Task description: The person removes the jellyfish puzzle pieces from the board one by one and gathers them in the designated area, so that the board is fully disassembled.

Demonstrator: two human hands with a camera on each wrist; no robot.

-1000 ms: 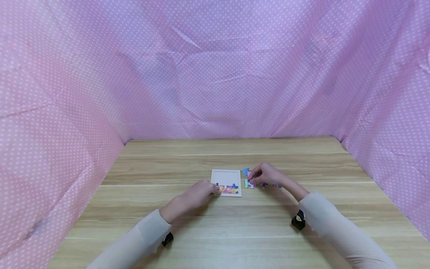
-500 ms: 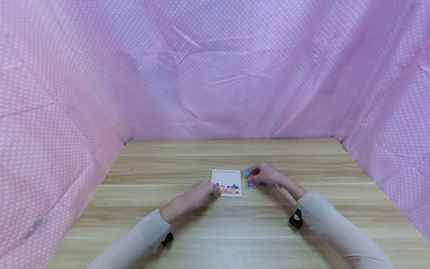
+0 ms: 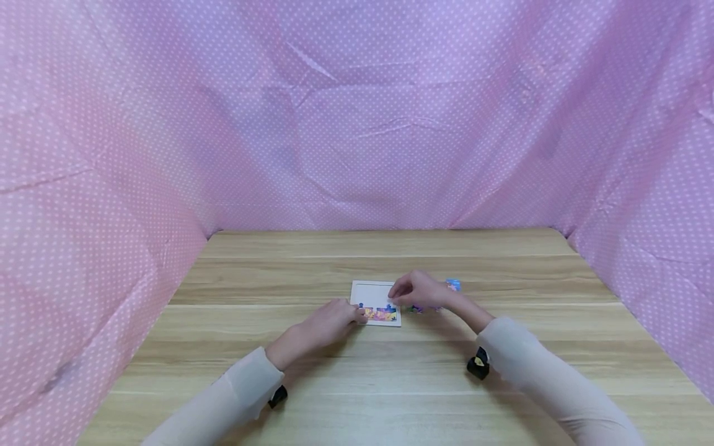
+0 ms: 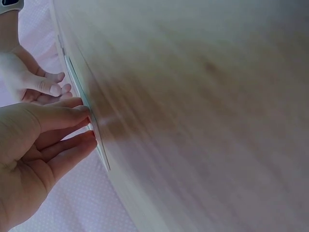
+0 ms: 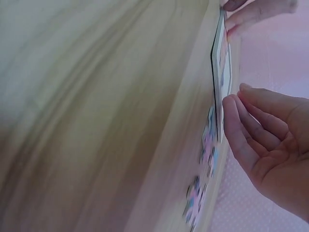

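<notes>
Puzzle (image 3: 375,298) on wooden table (image 3: 357,384), pink cloth (image 3: 357,124) behind

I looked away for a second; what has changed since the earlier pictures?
The right hand has moved left, from the loose puzzle pieces to the puzzle tray's right side; whether it holds anything is unclear. The left hand stays at the tray's left edge; tray and fitted pieces look unchanged.

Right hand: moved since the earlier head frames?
Yes, left: in the head view, the right hand had its fingertips right of the stationary puzzle frame; now they overlap its right side.
</notes>
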